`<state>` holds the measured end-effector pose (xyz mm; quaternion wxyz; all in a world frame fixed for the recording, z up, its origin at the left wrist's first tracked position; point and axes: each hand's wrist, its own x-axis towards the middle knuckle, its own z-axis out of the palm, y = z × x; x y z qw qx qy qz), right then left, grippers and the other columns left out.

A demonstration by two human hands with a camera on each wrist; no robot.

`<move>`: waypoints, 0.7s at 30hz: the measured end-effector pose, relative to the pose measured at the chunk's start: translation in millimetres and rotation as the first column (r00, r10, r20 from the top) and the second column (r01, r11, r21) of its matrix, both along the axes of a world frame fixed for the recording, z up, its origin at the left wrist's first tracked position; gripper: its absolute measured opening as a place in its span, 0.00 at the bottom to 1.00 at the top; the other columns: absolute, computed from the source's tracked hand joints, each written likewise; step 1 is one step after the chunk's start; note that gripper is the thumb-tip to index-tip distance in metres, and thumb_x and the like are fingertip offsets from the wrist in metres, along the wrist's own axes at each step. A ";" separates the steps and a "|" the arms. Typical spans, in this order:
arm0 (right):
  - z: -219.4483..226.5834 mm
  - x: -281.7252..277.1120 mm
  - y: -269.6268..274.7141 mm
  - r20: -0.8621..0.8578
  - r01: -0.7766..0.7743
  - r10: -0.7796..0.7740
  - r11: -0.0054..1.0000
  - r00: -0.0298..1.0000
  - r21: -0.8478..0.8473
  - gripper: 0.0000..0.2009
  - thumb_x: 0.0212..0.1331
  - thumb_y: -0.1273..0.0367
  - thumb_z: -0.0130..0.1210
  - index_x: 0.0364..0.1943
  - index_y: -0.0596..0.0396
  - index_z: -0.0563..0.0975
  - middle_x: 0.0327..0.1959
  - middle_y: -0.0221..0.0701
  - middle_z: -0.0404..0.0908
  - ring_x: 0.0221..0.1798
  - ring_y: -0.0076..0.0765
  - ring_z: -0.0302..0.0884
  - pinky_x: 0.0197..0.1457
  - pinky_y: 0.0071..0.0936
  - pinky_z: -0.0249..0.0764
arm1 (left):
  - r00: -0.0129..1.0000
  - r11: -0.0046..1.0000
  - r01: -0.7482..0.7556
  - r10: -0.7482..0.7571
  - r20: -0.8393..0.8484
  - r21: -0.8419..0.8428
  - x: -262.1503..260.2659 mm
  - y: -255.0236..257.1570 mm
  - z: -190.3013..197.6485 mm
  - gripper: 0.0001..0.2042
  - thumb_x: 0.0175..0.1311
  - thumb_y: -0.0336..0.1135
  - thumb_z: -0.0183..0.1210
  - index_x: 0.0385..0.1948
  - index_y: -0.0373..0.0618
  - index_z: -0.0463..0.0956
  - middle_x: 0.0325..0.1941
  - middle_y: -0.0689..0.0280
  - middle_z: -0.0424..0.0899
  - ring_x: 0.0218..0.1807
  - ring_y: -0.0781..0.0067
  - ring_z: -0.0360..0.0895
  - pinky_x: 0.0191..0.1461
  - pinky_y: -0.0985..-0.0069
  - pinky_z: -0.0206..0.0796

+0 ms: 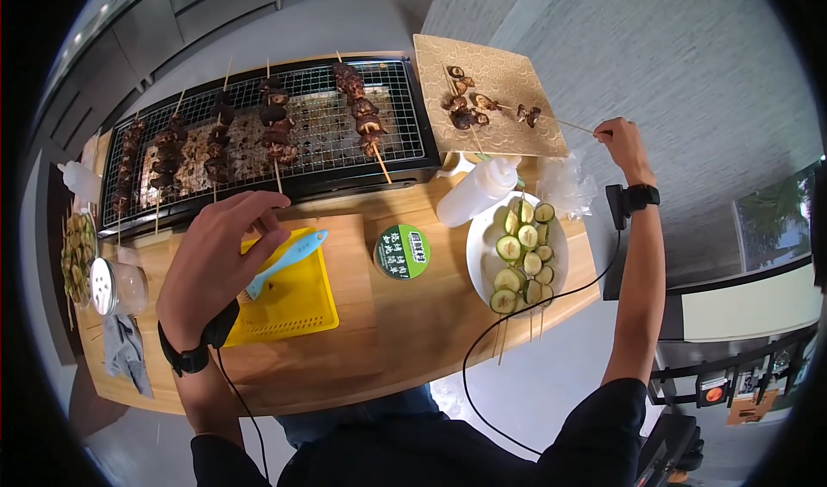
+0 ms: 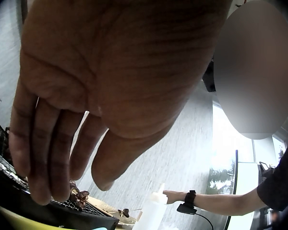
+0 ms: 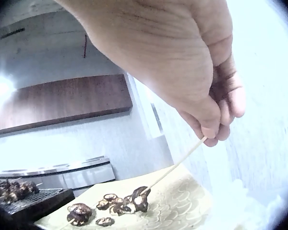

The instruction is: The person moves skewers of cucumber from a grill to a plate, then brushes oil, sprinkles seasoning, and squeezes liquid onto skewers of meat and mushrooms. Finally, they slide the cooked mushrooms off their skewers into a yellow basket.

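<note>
My right hand [image 1: 622, 145] pinches the end of a thin wooden skewer [image 3: 177, 163] between thumb and fingers. Dark grilled mushroom-like pieces [image 3: 140, 199] sit at the skewer's lower end, right at the patterned gold tray [image 1: 508, 66]. More browned pieces [image 1: 465, 116] lie on that tray, some with sticks through them. My left hand [image 1: 226, 254] holds nothing; its fingers are relaxed, above a yellow plastic tray [image 1: 306, 302]. A light-blue basting brush [image 1: 289, 261] lies across the yellow tray, partly hidden by that hand.
Behind the yellow tray a black grill [image 1: 323, 103] bears several dark skewers. A white squeeze bottle [image 1: 478, 192] stands beside a plate [image 1: 562, 241] of zucchini skewers. Also on the table are a green round lid [image 1: 401, 252], a shaker jar [image 1: 121, 287] and a grey cloth [image 1: 127, 349].
</note>
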<state>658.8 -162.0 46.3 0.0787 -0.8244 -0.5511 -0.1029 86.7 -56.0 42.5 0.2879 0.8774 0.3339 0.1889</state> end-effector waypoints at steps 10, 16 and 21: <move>38.1 -21.9 20.7 0.251 -0.171 0.163 0.985 0.954 0.011 0.06 0.51 0.76 0.59 0.32 0.61 0.84 0.32 0.42 0.84 0.37 0.49 0.82 0.43 0.37 0.77 | 1.000 1.000 0.015 -0.015 -0.006 0.025 0.9 0.0 -1.4 0.12 0.58 0.26 0.61 0.44 0.38 0.77 0.31 0.60 0.82 0.35 0.60 0.80 0.43 0.69 0.71; 67.6 -61.2 57.6 0.384 -0.261 0.244 0.965 0.890 -0.009 0.07 0.54 0.76 0.51 0.29 0.60 0.81 0.37 0.42 0.81 0.45 0.50 0.78 0.45 0.41 0.76 | 1.000 1.000 0.004 -0.003 -0.027 0.029 1.6 0.3 -3.7 0.12 0.59 0.27 0.61 0.44 0.38 0.76 0.31 0.60 0.81 0.36 0.60 0.80 0.43 0.69 0.71; 78.6 -93.0 81.8 0.587 -0.338 0.313 0.938 0.746 -0.071 0.04 0.52 0.78 0.52 0.26 0.62 0.78 0.36 0.39 0.79 0.46 0.46 0.76 0.46 0.38 0.75 | 1.000 1.000 -0.009 0.009 -0.019 0.018 1.1 0.0 -3.4 0.12 0.59 0.27 0.61 0.44 0.39 0.76 0.31 0.61 0.81 0.37 0.60 0.80 0.44 0.69 0.71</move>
